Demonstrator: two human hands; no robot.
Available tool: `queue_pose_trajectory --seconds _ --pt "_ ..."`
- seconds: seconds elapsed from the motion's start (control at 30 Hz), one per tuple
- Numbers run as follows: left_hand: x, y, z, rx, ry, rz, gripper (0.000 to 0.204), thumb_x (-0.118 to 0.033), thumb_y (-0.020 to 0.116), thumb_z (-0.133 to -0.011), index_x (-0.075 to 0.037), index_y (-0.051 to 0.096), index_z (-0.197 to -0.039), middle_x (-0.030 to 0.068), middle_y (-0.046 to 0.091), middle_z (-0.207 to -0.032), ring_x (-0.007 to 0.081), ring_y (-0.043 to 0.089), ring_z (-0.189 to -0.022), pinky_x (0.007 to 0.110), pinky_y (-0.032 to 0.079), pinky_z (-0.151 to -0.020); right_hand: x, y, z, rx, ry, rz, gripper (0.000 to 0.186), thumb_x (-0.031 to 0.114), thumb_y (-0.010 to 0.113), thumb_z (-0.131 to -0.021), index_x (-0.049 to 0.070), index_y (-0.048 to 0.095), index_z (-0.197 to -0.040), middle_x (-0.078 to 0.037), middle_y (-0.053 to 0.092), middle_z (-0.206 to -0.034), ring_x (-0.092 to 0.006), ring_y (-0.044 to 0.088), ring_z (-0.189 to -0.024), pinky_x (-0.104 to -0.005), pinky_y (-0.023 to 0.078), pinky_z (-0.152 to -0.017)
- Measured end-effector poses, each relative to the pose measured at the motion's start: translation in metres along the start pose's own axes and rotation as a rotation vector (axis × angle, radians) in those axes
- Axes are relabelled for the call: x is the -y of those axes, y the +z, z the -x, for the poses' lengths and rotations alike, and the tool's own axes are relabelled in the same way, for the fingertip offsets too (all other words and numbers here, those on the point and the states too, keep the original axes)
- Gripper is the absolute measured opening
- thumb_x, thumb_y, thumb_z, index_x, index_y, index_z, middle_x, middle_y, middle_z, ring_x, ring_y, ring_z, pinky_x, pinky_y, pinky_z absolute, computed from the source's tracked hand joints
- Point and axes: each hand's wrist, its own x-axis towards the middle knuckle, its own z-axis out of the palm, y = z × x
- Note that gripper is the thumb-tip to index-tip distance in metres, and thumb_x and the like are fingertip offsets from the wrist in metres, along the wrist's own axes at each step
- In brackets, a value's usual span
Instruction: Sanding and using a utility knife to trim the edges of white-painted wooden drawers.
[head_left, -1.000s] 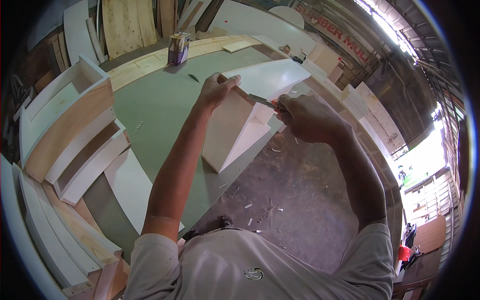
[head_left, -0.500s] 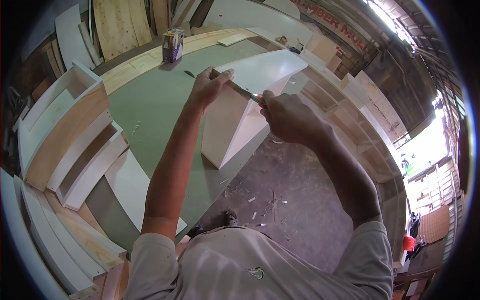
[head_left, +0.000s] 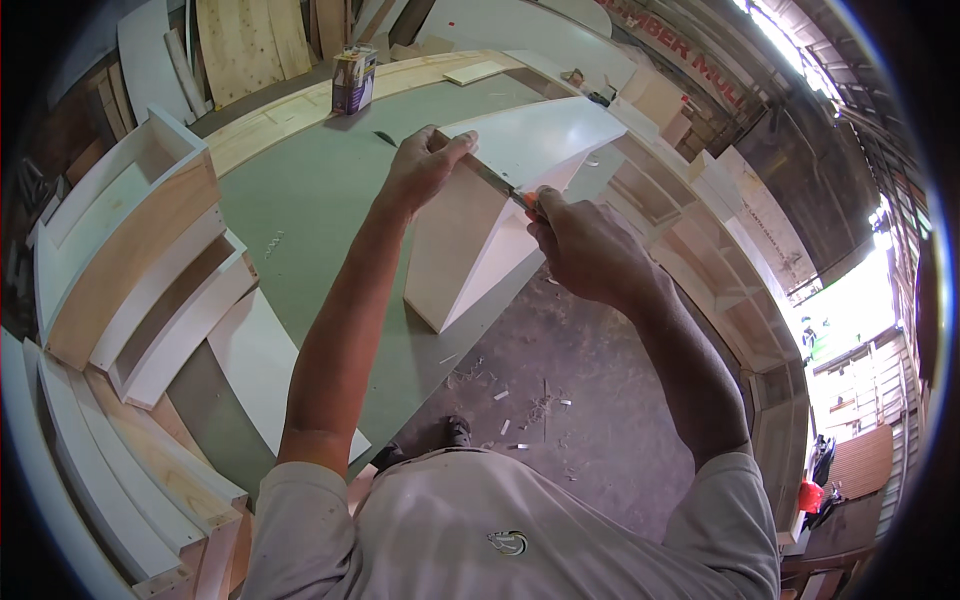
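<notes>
A long flat metal file (head_left: 487, 177) with an orange handle lies slantwise over the near top edge of a white-topped wooden box (head_left: 545, 130). My right hand (head_left: 595, 245) is closed around the handle. At the file's far end, the fingers of my left hand (head_left: 425, 168) pinch the blade, thumb on top. The box has a pale, unfinished-looking side and an open recess facing me, and it rests on a green-grey worktable (head_left: 310, 210). My right palm and fingers hide most of the handle.
White-and-wood curved box pieces (head_left: 135, 270) are stacked on the left, near a loose white panel (head_left: 265, 365). A small carton (head_left: 354, 80) stands at the table's far side. A long curved shelf frame (head_left: 740, 265) bends along the right. Shavings (head_left: 540, 412) litter the floor.
Both hands and the file have shifted slightly to the right along the box edge. The whole view has also moved a little. My grip looks the same.
</notes>
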Motion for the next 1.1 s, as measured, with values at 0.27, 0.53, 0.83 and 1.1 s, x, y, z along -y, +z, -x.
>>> queue_pose_trajectory --seconds 0.27,0.53,0.83,1.1 --pt "-0.011 0.001 0.002 0.045 -0.073 -0.069 0.048 -0.043 0.075 -0.081 0.001 0.064 -0.098 0.0083 0.063 -0.089 0.0156 0.056 -0.083 0.030 0.047 -0.079 -0.007 0.008 0.010 -0.057 -0.023 -0.073 0.030 0.018 0.055 -0.098 -0.008 0.053 -0.114 -0.024 0.066 -0.075 -0.0422 0.067 -0.075 -0.0537 0.050 -0.070" --pt "-0.004 0.000 0.000 -0.007 -0.054 -0.023 0.050 -0.044 0.076 -0.080 0.001 0.064 -0.096 0.0088 0.062 -0.088 0.0158 0.056 -0.082 0.031 0.047 -0.078 -0.011 0.011 0.024 -0.049 -0.003 -0.082 0.028 0.020 0.055 -0.099 -0.003 0.055 -0.115 -0.023 0.067 -0.077 -0.0418 0.067 -0.074 -0.0522 0.049 -0.068" --pt "-0.006 0.003 0.004 -0.018 -0.060 -0.018 0.053 -0.045 0.076 -0.080 0.002 0.065 -0.101 0.0082 0.062 -0.089 0.0148 0.056 -0.081 0.030 0.047 -0.077 -0.012 0.021 0.018 -0.044 -0.002 -0.100 0.032 0.019 0.055 -0.099 -0.004 0.054 -0.120 -0.024 0.066 -0.077 -0.0422 0.067 -0.074 -0.0521 0.050 -0.067" --pt "-0.004 0.001 -0.002 -0.012 -0.113 -0.048 0.052 -0.045 0.076 -0.080 0.002 0.064 -0.100 0.0063 0.061 -0.085 0.0136 0.054 -0.078 0.029 0.047 -0.073 -0.009 0.038 0.010 0.000 0.019 -0.106 0.029 0.015 0.058 -0.096 -0.006 0.055 -0.115 -0.027 0.067 -0.085 -0.0409 0.069 -0.082 -0.0513 0.052 -0.072"
